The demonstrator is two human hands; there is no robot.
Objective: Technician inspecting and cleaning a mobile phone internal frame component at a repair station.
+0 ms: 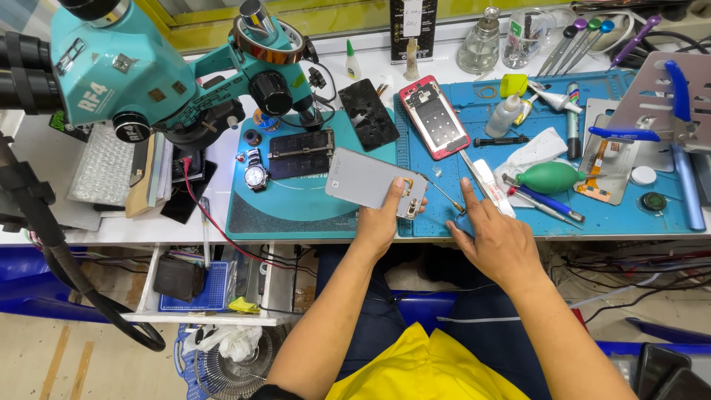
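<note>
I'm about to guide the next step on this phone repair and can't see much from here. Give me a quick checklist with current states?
1. Left hand grips the grey phone back cover: ok.
2. Cover held over the blue mat, not over the table edge: ok.
3. Right hand free of tools, fingers resting on the mat: ok.
4. Thin metal tool within reach between the hands: ok.
5. Red-framed phone lying apart from both hands: ok.
6. Screws all accounted for: cannot tell.

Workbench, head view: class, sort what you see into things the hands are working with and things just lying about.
In hand: grey phone back in left hand; thin tool by right hand.

Lying about: red phone frame, wristwatch, green blower, microscope, tweezers.
</note>
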